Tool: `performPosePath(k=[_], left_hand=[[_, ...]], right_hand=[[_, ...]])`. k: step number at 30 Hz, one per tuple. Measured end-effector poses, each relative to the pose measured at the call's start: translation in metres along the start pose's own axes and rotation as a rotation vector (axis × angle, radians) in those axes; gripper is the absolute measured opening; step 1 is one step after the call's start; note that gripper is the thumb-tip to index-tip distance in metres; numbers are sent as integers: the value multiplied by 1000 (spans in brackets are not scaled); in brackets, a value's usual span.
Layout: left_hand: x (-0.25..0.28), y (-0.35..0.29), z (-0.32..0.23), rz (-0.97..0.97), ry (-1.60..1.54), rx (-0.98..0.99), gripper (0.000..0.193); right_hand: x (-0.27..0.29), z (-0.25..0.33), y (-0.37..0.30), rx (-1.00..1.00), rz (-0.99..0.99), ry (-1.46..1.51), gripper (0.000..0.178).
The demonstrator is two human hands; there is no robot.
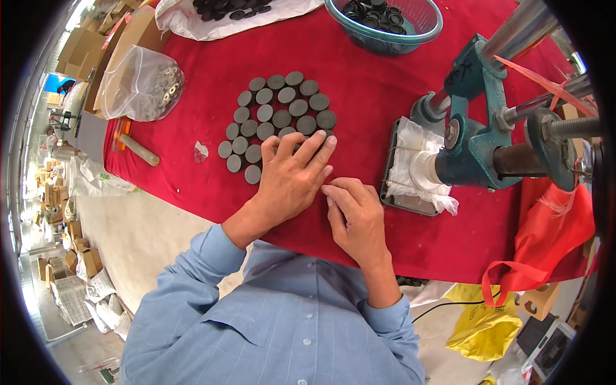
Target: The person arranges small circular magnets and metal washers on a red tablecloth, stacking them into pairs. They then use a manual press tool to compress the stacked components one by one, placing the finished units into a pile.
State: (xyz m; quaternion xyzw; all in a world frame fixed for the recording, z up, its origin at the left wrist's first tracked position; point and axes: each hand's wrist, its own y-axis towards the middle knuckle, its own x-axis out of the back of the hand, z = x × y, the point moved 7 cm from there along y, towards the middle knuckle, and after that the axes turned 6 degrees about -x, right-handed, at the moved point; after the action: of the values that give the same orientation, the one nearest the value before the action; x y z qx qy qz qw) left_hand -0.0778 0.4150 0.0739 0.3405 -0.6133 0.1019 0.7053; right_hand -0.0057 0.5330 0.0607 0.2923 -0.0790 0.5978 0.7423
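Note:
Many round dark grey discs [282,119] lie in a loose cluster on the red tablecloth, flat faces up. My left hand [292,168] rests over the near edge of this cluster, fingers stretched out and somewhat apart, covering some of the discs. Just right of it, my right hand [355,218] is low over the cloth with its fingers bent and the thumb near the index finger. The fingertips of both hands come close together. Whether the right fingers pinch anything small cannot be made out.
A green hand press [471,128] stands at the right, its base wrapped in white plastic. A teal bowl [410,38] and a white bag [186,22], both with black round parts, lie at the back. Left are a clear bag of rings [144,86] and a wooden-handled tool [140,150].

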Motion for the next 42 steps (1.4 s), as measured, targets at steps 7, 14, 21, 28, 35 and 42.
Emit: performPosePath(k=[7,14,21,28,35,42], left_hand=[[-3,6,4,23,-23,-25,45],[-8,18,8,34,-97,67,64],[-7,17,16,78,-150,72,68],[-5,29,80,59,-79,242,67],[-14,31,95,52,-87,249,66],[-12,34,96,32,-5,220,61]], right_hand=[[1,1,2,21,5,-18,22],[1,1,3,-8,13,-34,21],[-1,3,3,-1,47,-56,21],[-2,3,6,2,50,-43,24],[-3,1,6,-6,61,-46,26],[-4,3,7,-12,69,-46,26]])
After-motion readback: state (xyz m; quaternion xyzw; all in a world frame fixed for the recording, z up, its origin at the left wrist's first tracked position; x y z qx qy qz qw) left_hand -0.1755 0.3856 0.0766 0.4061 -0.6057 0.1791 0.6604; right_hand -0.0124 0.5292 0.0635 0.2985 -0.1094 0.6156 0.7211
